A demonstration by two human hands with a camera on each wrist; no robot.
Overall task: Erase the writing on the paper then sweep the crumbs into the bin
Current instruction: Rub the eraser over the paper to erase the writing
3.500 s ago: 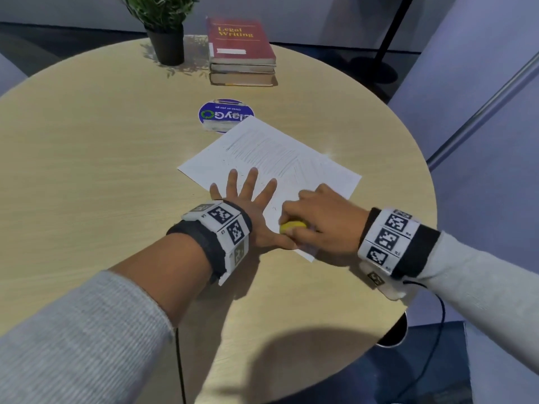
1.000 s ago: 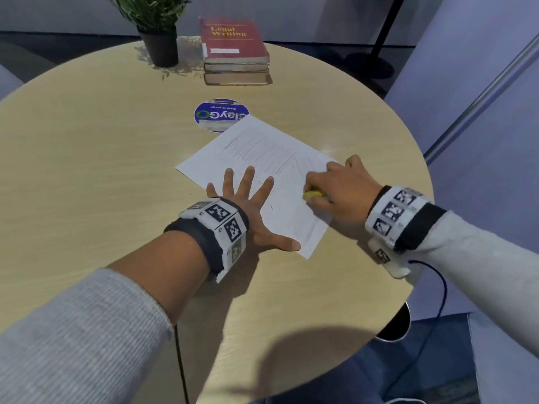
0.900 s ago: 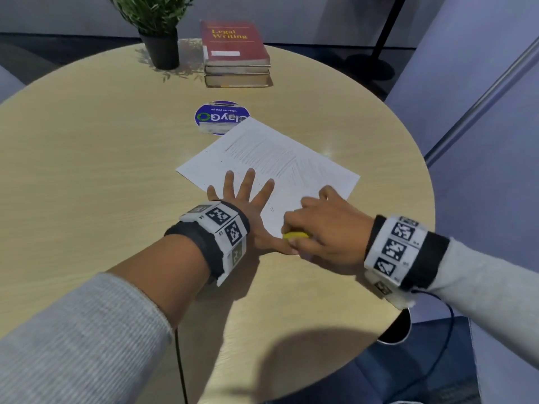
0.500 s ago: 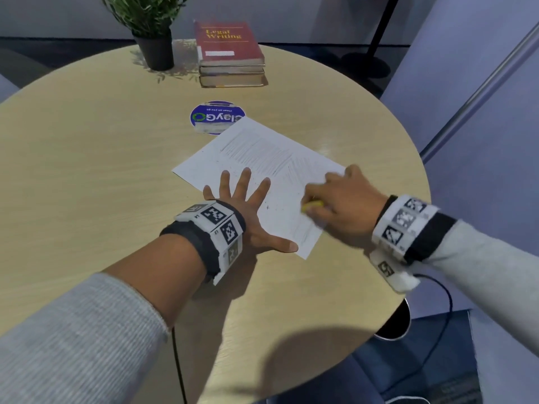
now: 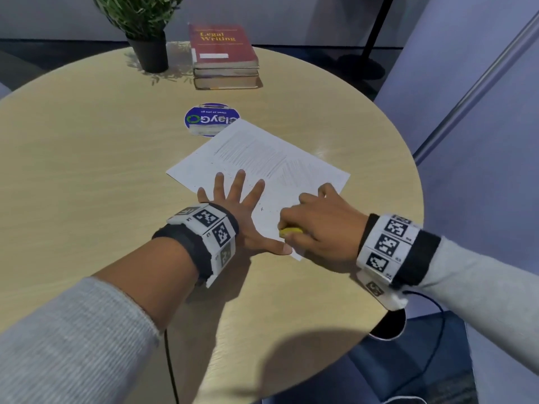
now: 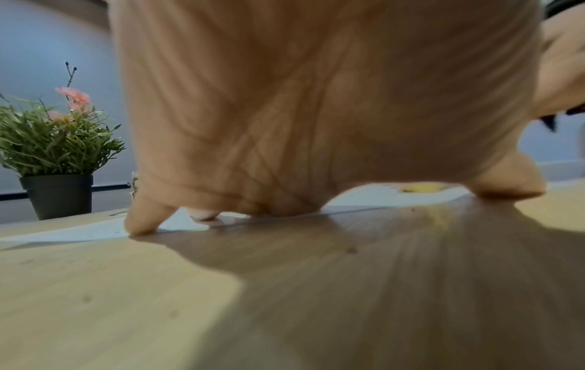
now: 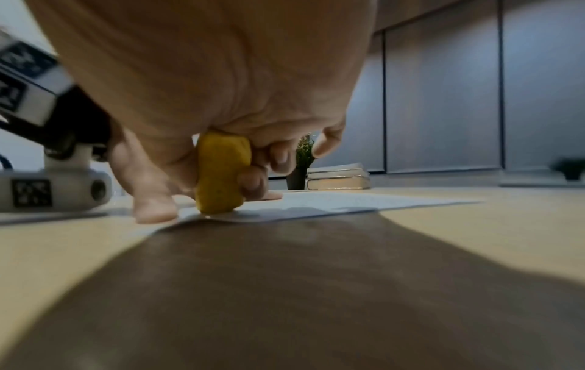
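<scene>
A white sheet of paper (image 5: 262,161) with faint pencil lines lies on the round wooden table (image 5: 87,176). My left hand (image 5: 239,208) presses flat on the sheet's near left part, fingers spread, thumb stretched toward the near corner. My right hand (image 5: 318,225) grips a yellow eraser (image 5: 290,231) and holds it down on the paper's near corner, close to the left thumb. In the right wrist view the eraser (image 7: 220,172) stands on end against the paper (image 7: 332,204). Small dark crumbs dot the sheet beside my left fingers.
A round blue lid-like tub (image 5: 211,119) sits just beyond the paper. Farther back stand a potted plant (image 5: 145,33) and a stack of books (image 5: 224,56). A dark round bin rim (image 5: 386,326) shows below the table's right edge. A purple wall rises on the right.
My right hand has rubbed back and forth with the eraser; since half a second ago it came from the paper's right side back toward the near corner. The left hand has stayed put.
</scene>
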